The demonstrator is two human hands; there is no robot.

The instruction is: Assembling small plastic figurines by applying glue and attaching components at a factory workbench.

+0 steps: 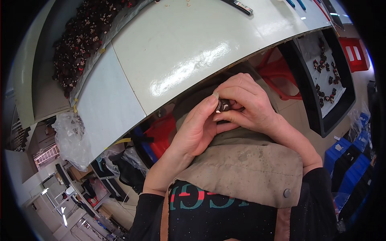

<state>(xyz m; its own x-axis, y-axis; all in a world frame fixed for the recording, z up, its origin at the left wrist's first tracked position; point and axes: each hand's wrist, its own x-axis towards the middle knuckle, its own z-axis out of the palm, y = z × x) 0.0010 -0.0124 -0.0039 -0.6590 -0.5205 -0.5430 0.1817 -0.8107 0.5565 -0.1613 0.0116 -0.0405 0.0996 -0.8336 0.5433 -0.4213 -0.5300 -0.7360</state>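
A small dark brown piece with pale spots (223, 106) is held between my two hands, just in front of the table edge and above my lap. My right hand (254, 105) curls round it from the right, thumb below and fingers above. From the other side, my left hand (197, 127) pinches at the piece with its fingertips, close against the right fingers. The underside of the piece is hidden by my fingers. A big heap of similar dark pieces with red and pale bits (82, 44) lies at the far left.
The white table (169, 48) spans the front. A utility knife (240, 6) and blue-handled tools (296, 4) lie at its far side. On the right, a black tray (317, 116) holds several similar pieces on a white sheet. Red stools (281, 71) and blue crates (339, 150) stand lower.
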